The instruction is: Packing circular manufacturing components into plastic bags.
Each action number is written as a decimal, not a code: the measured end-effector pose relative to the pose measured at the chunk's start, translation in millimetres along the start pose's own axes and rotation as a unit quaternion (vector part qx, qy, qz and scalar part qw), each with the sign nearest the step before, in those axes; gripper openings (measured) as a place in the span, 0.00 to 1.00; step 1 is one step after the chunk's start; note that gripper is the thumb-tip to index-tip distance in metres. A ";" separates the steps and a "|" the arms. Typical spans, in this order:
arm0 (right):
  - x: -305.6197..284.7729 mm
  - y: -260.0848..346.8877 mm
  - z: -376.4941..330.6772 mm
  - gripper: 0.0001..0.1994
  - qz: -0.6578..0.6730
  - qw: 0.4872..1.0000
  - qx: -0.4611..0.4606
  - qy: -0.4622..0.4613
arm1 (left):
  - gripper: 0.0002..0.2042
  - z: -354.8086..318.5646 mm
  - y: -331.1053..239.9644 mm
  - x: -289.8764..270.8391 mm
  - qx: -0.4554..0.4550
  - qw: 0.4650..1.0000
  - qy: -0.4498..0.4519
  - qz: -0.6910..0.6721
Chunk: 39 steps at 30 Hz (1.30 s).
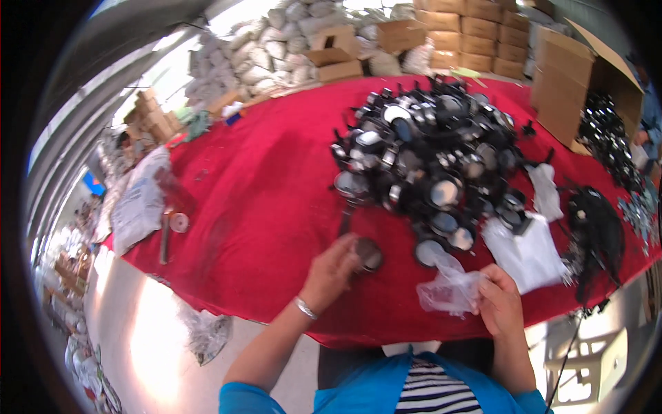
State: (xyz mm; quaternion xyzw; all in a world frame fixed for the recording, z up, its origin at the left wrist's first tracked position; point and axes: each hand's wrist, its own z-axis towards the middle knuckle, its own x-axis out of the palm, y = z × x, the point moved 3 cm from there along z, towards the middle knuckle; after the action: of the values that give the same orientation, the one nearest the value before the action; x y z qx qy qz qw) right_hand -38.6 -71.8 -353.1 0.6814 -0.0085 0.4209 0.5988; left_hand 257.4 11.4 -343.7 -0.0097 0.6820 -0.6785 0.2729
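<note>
A red-covered table (241,172) is filling the middle of the room. Behind it, pale sacks (255,58) are lying in a high heap, open cartons (339,71) are sitting in front of them, and closed brown boxes (479,29) are standing stacked to their right. Sunlight is glaring on the pale floor (162,338) at lower left. Overhead, a grey roof (138,26) is curving across the upper left, bright strips showing along it.
</note>
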 end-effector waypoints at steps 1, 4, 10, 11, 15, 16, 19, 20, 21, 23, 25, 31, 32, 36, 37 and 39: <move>2.9 -2.6 -1.7 0.04 -0.004 1.000 0.009 -0.004 | 0.23 -2.6 22.6 -3.6 0.148 0.986 -0.004 0.073; -1.3 -7.0 -1.3 0.04 -0.026 0.999 0.009 -0.034 | 0.28 -19.0 -7.2 14.0 0.214 0.927 0.065 0.302; 1.7 -8.8 -4.3 0.04 -0.007 1.000 -0.008 -0.028 | 0.20 -9.9 12.3 2.9 0.156 0.876 0.011 0.456; 3.7 -8.4 -3.2 0.04 -0.009 0.999 -0.008 -0.032 | 0.18 -7.6 9.0 -2.2 0.133 0.903 0.012 0.409; 2.7 -8.2 10.6 0.05 -0.005 1.000 -0.019 -0.019 | 0.13 -14.2 -1.5 -10.6 -0.075 0.980 0.055 -0.178; 15.2 -3.1 17.1 0.06 0.022 1.000 -0.009 -0.011 | 0.13 -18.0 -8.4 -17.1 -0.083 0.960 0.093 -0.251; 22.0 -9.0 31.5 0.05 0.094 0.995 0.005 0.015 | 0.20 -40.3 -23.0 -1.2 -0.064 0.874 0.172 -0.450; 24.9 -11.1 33.4 0.05 0.116 0.993 0.013 0.022 | 0.22 -43.8 -23.7 5.2 -0.057 0.859 0.201 -0.468; 24.6 -12.7 33.3 0.05 0.113 0.993 0.007 0.014 | 0.22 -41.9 -28.7 14.7 -0.058 0.856 0.210 -0.470; 24.1 -12.9 30.1 0.04 0.146 0.988 0.033 0.033 | 0.24 -39.5 -45.4 45.8 -0.009 0.883 0.266 -0.387; 23.5 -20.3 27.1 0.04 0.155 0.987 0.043 0.025 | 0.23 -36.6 -40.7 62.4 -0.030 0.882 0.295 -0.366; 15.9 -18.3 20.3 0.03 0.149 0.989 0.024 0.009 | 0.21 -43.8 -36.0 63.5 0.038 0.956 0.241 -0.165; 18.6 -16.0 17.9 0.02 0.003 1.000 -0.011 -0.002 | 0.21 -44.6 -41.1 61.5 0.121 0.982 0.145 -0.016; 49.6 -21.9 2.6 0.03 -0.274 0.951 -0.137 0.032 | 0.19 -47.7 -59.2 74.3 0.215 0.959 0.010 0.181; 61.8 -25.1 -5.2 0.04 -0.363 0.900 -0.223 0.088 | 0.19 -48.7 -54.5 76.5 0.211 0.960 0.014 0.181; 81.4 -29.0 -22.8 0.05 -0.457 0.830 -0.280 0.158 | 0.16 -42.9 -38.7 77.1 0.189 0.969 -0.021 0.157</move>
State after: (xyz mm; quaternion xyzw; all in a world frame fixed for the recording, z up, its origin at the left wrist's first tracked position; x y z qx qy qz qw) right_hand 16.1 -4.8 -330.7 0.3350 0.2811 0.1813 0.8809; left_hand 161.5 18.2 -338.4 0.1347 0.5285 -0.7435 0.3869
